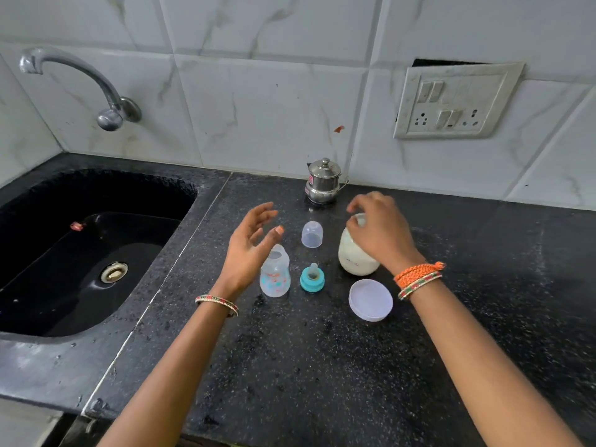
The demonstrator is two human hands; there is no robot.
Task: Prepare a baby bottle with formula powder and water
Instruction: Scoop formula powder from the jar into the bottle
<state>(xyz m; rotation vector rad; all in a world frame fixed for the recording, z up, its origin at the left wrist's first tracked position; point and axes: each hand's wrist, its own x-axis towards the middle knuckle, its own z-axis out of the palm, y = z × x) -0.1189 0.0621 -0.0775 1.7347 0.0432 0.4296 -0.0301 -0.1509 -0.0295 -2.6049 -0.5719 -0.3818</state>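
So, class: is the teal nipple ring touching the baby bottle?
Apart. The head view shows bare dark counter between the teal nipple ring and the baby bottle.

Home kitchen: black granite counter (290, 366), sink (80, 253) with wall tap (80, 79) left, tiled backsplash (274, 108), switchboard (454, 101) far right.

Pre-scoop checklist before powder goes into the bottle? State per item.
1. Baby bottle upright, mouth uncovered: ok.
2. Teat ring and clear cap off the bottle, standing apart on the counter: ok.
3. Powder jar open, its lid lying beside it: ok.
4. Right hand at the jar mouth; scoop in its grip: cannot tell.
5. Left hand open beside the bottle, not steadying it: not ok.
6. Water in the steel pot, lid on: cannot tell.
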